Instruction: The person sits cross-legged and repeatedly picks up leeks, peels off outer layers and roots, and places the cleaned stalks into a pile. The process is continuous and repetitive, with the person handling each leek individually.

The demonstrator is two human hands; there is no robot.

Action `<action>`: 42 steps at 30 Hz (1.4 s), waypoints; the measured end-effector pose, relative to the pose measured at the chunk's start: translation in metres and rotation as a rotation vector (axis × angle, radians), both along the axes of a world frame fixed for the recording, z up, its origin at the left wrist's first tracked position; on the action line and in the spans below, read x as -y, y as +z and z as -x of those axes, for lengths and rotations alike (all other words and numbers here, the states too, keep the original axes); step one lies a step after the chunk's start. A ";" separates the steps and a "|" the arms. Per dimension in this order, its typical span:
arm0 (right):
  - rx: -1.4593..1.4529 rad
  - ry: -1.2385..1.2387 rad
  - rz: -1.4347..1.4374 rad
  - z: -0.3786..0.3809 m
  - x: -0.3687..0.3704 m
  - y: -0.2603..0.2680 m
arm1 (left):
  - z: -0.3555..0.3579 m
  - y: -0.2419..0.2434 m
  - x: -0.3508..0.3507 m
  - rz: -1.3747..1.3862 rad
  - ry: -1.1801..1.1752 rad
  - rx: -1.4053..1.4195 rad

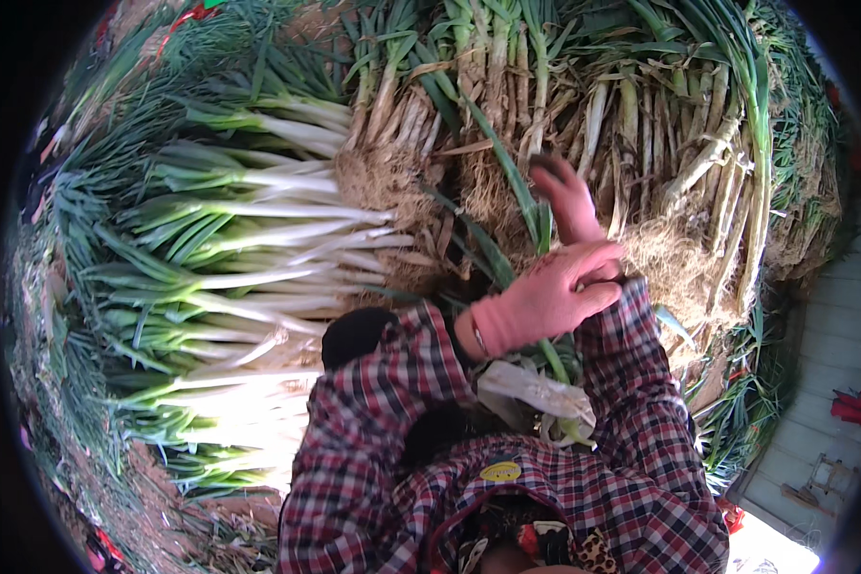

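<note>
Both my hands wear pink gloves. My left hand (549,294) lies across my right wrist, its thumb and fingers at the cuff there; whether they grip it I cannot tell. Beyond it, my right hand (567,197) points up and away with darkened fingertips, and no object shows in it. Long green leaves (499,262) of a leek or large scallion pass beneath my left hand. Below that hand, a pale peeled-looking stalk or sheath (538,394) lies near my lap.
Cleaned white-stemmed leeks or scallions (258,280) lie in a long row at left. Soil-covered ones with roots (678,265) stand bundled ahead and at right. More green leaves (93,215) heap up at far left. A pale panelled surface (825,344) is at far right.
</note>
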State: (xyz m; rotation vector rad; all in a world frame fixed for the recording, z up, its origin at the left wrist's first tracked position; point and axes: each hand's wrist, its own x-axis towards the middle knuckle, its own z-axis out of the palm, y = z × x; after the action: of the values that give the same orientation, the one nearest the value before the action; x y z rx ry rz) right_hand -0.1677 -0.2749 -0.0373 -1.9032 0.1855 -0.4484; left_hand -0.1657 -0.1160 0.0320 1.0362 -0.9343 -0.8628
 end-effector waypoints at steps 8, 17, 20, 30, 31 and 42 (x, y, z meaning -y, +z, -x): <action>-0.608 -0.553 0.108 -0.138 0.084 -0.074 | -0.051 -0.003 0.015 -0.078 0.270 -0.684; -0.773 -0.107 -1.365 0.117 -0.028 -0.013 | -0.056 -0.037 0.024 0.024 0.337 -0.818; -0.774 -0.105 -0.929 0.168 -0.032 0.000 | -0.059 -0.069 0.031 -0.100 0.605 -0.854; -0.875 0.080 -0.400 0.263 -0.067 0.056 | -0.066 -0.122 0.021 -0.027 0.283 -1.122; -0.824 0.052 -0.563 0.249 -0.063 0.054 | -0.060 -0.115 0.024 -0.011 0.267 -1.123; -0.062 -0.065 -0.520 0.103 -0.084 0.021 | -0.048 -0.083 -0.002 0.038 0.349 -1.248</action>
State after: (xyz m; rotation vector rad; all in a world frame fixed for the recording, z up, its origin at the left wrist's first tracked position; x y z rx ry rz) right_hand -0.2707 -0.1906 -0.0165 -1.4038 0.3683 -0.3431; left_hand -0.1173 -0.1142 -0.0514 0.4208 0.2790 -0.9601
